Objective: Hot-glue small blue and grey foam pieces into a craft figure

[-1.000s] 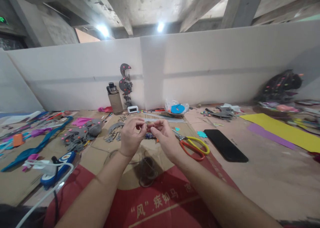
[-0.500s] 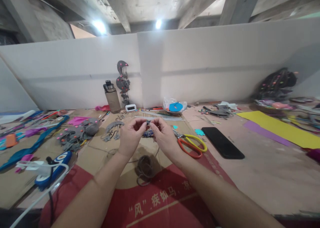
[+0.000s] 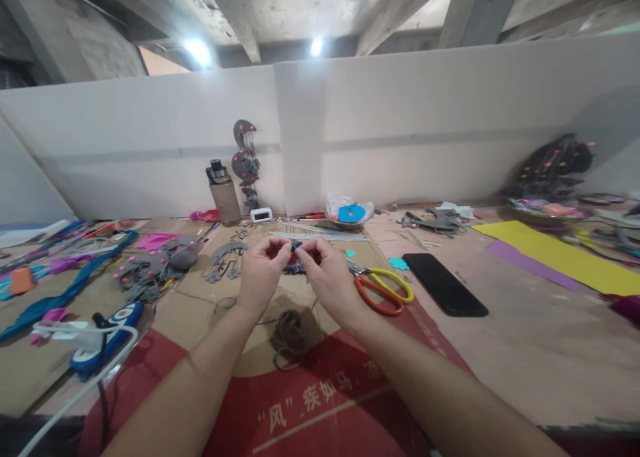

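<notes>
Fingertips nearly meet over the cardboard sheet [image 3: 235, 343]. My left hand [image 3: 263, 270] is closed in a pinch, and my right hand [image 3: 327, 270] pinches from the other side. Between them is a small dark grey bit, apparently grey cord, mostly covered by the fingers. Below the hands lies a loose coil of grey cord [image 3: 290, 333]; one strand rises toward my right hand, another runs left past my left wrist. A small dark patterned thing [image 3: 294, 269] shows just beneath the fingers. Scissors [image 3: 384, 290] with red and yellow handles lie beside my right wrist.
A black phone [image 3: 445, 285] is right of the scissors. Grey felt pieces [image 3: 225, 260] lie left of my hands. Further back stand a bottle [image 3: 225, 193] and a small white clock [image 3: 261, 215]. A power strip [image 3: 107, 340] with cables sits at left, yellow sheet [image 3: 565, 257] at right.
The fingertips have shifted slightly around the small dark bit, both hands staying pinched together. The coil and the other things on the table lie as before.
</notes>
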Demonstrator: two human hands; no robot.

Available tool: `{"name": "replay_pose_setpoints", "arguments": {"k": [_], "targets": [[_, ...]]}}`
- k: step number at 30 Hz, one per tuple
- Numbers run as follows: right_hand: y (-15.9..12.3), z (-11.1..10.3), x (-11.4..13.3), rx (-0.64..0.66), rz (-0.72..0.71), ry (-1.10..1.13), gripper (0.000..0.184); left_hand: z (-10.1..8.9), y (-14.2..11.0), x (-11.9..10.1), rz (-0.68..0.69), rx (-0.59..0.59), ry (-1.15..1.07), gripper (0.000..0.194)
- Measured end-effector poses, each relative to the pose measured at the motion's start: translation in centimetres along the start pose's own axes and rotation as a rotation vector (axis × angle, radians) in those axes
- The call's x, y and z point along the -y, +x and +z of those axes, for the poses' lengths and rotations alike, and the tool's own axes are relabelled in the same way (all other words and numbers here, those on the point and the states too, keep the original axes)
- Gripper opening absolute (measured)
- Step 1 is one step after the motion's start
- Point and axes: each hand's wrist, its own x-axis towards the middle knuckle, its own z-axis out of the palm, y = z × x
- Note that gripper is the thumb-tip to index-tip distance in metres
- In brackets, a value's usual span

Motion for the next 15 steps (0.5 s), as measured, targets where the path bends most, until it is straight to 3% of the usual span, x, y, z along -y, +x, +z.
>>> {"name": "replay_pose_setpoints", "arguments": {"k": [15], "targets": [[0.1,0.2,0.0,-0.061,0.096,0.007,0.020,0.4,0.0,1.0,-0.051,0.034,-0.198,0.011]]}}
